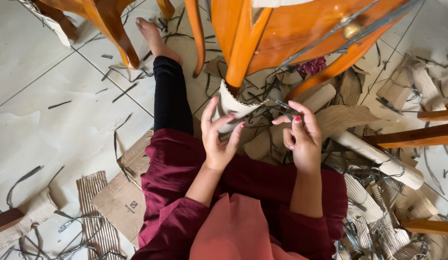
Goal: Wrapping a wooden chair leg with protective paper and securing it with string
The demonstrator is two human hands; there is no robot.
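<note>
The left hand [218, 137] grips one curled cardboard piece [231, 107] with a scalloped top edge, fingers closed around its lower part. Just to its right, the right hand [301, 135] is closed on one thin metal tool [282, 104], whose tip touches the cardboard's edge. Beyond both stands one orange wooden cabinet [301, 29]. Two cardboard rolls [378, 156] lie to the right.

Beige ribbed cardboard piece [231, 108] with scalloped edge in the left hand's [218, 139] grip; orange glossy wooden furniture [291, 33] above it; maroon garment [180, 163] below; white tiled floor [50, 120].
</note>
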